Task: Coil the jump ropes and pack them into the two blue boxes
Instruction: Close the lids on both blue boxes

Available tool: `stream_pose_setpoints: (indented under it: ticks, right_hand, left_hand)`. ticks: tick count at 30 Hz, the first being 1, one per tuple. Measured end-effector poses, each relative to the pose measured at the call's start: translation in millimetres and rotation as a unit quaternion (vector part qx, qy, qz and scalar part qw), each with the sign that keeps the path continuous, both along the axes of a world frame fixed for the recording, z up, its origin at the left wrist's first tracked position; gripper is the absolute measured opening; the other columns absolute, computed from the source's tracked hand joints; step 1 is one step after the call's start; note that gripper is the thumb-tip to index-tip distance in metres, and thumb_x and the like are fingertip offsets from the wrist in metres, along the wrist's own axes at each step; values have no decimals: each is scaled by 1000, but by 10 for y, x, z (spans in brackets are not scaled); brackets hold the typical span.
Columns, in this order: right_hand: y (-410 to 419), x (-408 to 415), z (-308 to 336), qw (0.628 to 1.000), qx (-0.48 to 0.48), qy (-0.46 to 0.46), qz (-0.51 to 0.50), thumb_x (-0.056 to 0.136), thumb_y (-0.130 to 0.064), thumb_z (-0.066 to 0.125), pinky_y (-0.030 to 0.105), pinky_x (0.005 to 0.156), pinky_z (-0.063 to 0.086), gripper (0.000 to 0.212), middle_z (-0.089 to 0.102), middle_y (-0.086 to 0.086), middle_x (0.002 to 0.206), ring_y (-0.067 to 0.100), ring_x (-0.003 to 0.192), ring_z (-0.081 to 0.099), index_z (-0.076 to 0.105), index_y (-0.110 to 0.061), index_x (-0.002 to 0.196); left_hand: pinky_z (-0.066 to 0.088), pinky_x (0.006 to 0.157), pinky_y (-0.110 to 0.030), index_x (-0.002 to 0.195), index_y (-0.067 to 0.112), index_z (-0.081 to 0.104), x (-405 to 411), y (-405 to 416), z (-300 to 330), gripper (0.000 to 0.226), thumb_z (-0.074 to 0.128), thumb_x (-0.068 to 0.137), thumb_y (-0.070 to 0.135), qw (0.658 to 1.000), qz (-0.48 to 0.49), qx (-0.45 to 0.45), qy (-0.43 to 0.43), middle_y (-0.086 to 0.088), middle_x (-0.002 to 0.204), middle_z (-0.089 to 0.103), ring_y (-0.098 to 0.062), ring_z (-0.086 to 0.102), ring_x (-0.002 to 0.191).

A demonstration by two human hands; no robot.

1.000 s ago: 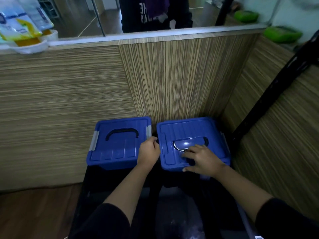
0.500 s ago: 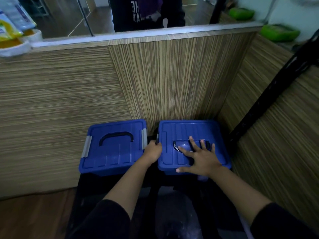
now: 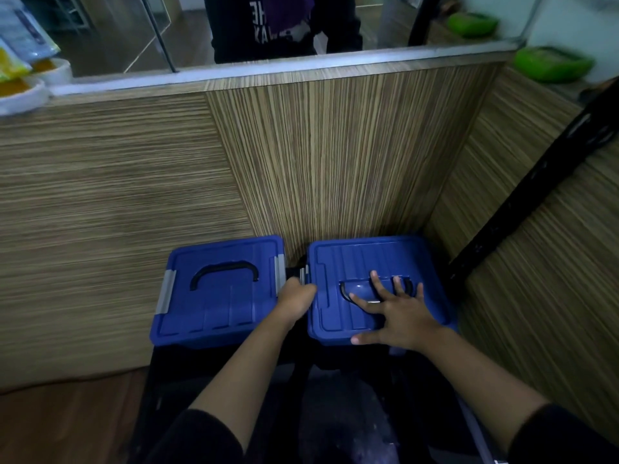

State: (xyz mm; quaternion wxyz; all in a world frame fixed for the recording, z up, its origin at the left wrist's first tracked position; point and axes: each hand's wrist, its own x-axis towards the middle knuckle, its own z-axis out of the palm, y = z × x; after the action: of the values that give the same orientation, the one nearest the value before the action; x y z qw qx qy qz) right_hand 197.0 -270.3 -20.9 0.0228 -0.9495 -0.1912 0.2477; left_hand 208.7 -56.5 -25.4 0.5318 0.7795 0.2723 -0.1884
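Left box: the left blue box (image 3: pixel 217 293) is sitting lidded at the far edge of the dark table (image 3: pixel 338 420), its back against the striped wood panel (image 3: pixel 335 155); a black handle (image 3: pixel 223 272) is lying flat in the lid and grey latches (image 3: pixel 165 291) are showing on both short sides.
Right box: the right blue box (image 3: pixel 378 262) is standing just beside it in the far right corner of the table, lid on, with a narrow gap between the two.
Left hand: the left hand (image 3: pixel 294 298) is reaching into that gap, its fingers curling down at the latch on the right box's left side; whether they are gripping the latch I cannot tell, since they are hidden behind the knuckles.
Right hand: the right hand (image 3: pixel 398 313) is pressing flat on the right box's lid, fingers (image 3: pixel 376 284) spread straight over the recessed handle, thumb lying along the near edge.
Jump ropes: none are showing; both lids are covering the contents.
Surroundings: a person in a dark top (image 3: pixel 281 25) is standing beyond the panel, green bowls (image 3: pixel 549 63) are sitting at the far right, and a black post (image 3: pixel 536 185) is slanting along the right.
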Motion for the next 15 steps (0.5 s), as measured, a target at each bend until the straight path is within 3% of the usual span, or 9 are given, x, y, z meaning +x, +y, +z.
stream_pose_setpoints:
  ticks: [5,7,9,12,15]
  right_hand:
    - [131,11,-11,1000,-10,18,-5,49,-96,30,68,105,-15,99,-28,-4,154,40,142,-17,0,-63,138]
    - [126,6,-30,1000,-6,18,-6,48,-96,29,68,106,-15,100,-28,-5,154,39,142,-17,0,-64,137]
    - [114,0,-38,1000,-1,17,-8,43,-97,24,67,106,-15,102,-29,-7,153,38,143,-18,0,-64,137]
    - [113,3,-21,1000,0,22,-13,49,-96,31,67,106,-17,98,-28,-7,153,37,143,-19,2,-64,137]
    - [121,-2,-19,1000,0,22,-14,59,-92,39,66,106,-17,92,-28,-7,153,36,143,-19,3,-64,138]
  left_hand:
    - [44,76,-25,115,6,57,-11,20,58,26,51,91,10,993,5,114,-37,-10,112,60,-24,57,98]
    - [40,74,-23,86,16,57,-19,36,93,12,49,92,9,991,9,125,-52,-3,95,58,-20,53,92]
    - [43,71,-25,75,17,56,-13,63,90,21,48,94,11,992,17,113,-58,0,84,57,-17,53,85]
    - [57,80,-36,73,16,67,-5,109,13,23,52,88,10,994,43,73,-71,-4,86,70,-24,65,83]
    - [58,81,-39,72,26,70,2,105,3,17,65,84,16,993,79,54,-66,-3,88,73,-27,68,87]
